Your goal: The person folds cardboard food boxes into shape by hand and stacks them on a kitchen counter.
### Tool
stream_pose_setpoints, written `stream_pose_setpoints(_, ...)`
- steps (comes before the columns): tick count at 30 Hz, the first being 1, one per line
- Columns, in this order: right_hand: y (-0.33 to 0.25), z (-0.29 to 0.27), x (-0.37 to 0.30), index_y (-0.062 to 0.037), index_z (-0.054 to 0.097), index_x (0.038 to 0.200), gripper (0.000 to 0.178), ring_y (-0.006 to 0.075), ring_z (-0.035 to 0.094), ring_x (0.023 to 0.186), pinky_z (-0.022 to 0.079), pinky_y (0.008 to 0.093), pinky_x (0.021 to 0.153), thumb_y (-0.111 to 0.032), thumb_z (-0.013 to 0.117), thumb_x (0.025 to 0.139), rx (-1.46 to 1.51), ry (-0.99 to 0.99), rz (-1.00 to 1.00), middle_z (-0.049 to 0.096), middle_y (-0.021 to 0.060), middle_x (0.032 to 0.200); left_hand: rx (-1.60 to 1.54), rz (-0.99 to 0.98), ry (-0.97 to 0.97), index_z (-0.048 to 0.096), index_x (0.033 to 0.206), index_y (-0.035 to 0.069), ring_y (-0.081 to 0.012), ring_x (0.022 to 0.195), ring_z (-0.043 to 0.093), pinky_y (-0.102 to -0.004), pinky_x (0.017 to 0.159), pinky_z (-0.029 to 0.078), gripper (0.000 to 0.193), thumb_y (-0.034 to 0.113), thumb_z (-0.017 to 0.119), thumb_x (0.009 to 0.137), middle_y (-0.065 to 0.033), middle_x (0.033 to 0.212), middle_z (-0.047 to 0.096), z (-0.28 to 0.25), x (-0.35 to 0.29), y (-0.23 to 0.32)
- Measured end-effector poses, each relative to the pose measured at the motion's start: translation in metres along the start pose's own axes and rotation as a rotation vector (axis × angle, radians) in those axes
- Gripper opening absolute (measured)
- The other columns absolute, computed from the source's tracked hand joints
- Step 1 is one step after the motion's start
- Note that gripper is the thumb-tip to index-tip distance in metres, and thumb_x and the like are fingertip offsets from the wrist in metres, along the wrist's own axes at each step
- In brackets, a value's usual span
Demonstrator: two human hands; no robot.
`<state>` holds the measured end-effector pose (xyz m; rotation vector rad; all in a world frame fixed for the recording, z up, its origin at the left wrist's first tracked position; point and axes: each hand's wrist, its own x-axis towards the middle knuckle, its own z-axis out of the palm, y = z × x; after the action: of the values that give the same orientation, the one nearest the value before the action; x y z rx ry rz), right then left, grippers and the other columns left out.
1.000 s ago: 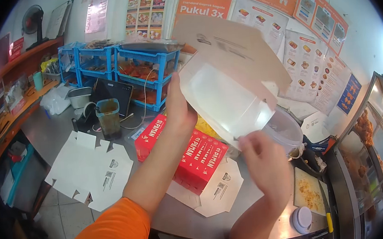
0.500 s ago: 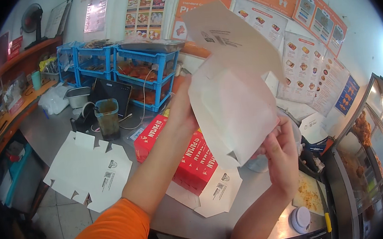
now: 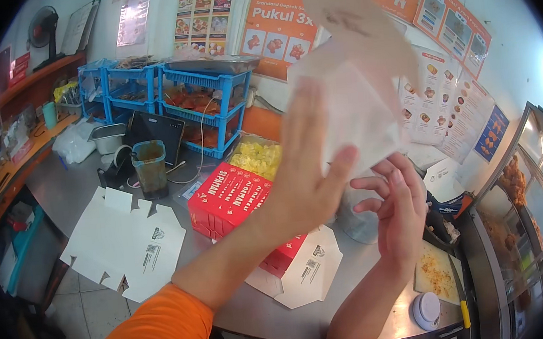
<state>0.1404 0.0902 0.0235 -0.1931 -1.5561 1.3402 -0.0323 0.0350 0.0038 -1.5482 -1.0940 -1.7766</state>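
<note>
A cardboard takeaway carton (image 3: 360,113), blurred by motion, is raised above the table, its brown flap at the top and its pale folded part below. My left hand (image 3: 307,173) is up against its near side, fingers stretched flat and thumb spread. Just under the carton's lower corner is my right hand (image 3: 398,210), palm turned up, fingers apart and loosely bent; whether a fingertip bears on the carton is unclear. Below my left forearm stand red printed boxes (image 3: 229,199) in a row, partly hidden. A flat carton blank (image 3: 306,273) lies beneath them.
Another flat blank (image 3: 130,246) lies at left. Behind it stand a tub of dark sauce (image 3: 151,170), a tablet (image 3: 156,137) and blue racks (image 3: 207,101). A bag of yellow pieces (image 3: 255,158) sits behind the boxes. A yellow-handled knife (image 3: 463,308) and white jar (image 3: 426,311) are at right.
The carton has shifted right and blurred. My left hand has swung from its left edge to its front, fingers flat. My right hand's pinch on the corner has loosened. More red boxes show.
</note>
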Motion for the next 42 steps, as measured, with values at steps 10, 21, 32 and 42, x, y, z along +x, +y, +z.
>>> stream_pose_setpoints(10,0.008,-0.002,0.005,-0.0030,0.050,0.144,0.040,0.0099,0.066,0.085,0.055,0.0232,0.070,-0.013,0.062,0.108,0.109,0.114,-0.083,0.066,0.0064,0.109,-0.296,-0.209,-0.352,0.063,0.115,0.001,-0.0381,0.116,0.068,-0.0455,0.097,0.054,0.030,0.016,0.078,0.094,-0.0174,0.118,0.070,0.004,-0.008,0.027)
stream_pose_setpoints(21,-0.009,-0.006,-0.015,-0.0058,0.056,0.136,0.055,0.0213,0.060,0.105,0.053,0.0350,0.087,0.009,0.069,0.085,-0.639,0.070,-0.852,0.052,0.0163,0.141,-0.181,-0.116,-0.538,0.070,0.091,0.002,-0.0295,0.083,0.070,-0.0382,0.073,0.055,0.015,0.012,0.081,0.091,-0.0128,0.093,0.070,-0.027,0.004,0.033)
stream_pose_setpoints(32,-0.010,-0.007,-0.011,-0.0041,0.074,0.107,0.024,0.0322,0.066,0.117,0.054,0.0441,0.089,-0.001,0.078,0.084,-1.182,-0.080,-0.477,0.068,0.0133,0.123,0.067,-0.158,-0.619,0.069,0.089,0.003,-0.0302,0.070,0.066,-0.0397,0.064,0.051,0.024,0.023,0.081,0.092,-0.0118,0.079,0.068,-0.040,0.010,0.033)
stream_pose_setpoints(42,-0.016,0.005,-0.016,-0.0003,0.076,0.096,0.013,0.0207,0.067,0.071,0.048,0.0334,0.065,-0.010,0.082,0.090,-0.958,0.097,-0.249,0.072,0.0114,0.085,-0.389,-0.228,-0.149,0.060,0.140,0.000,-0.0297,0.126,0.062,-0.0371,0.102,0.052,0.044,0.032,0.062,0.109,-0.0174,0.132,0.062,-0.028,0.009,0.011)
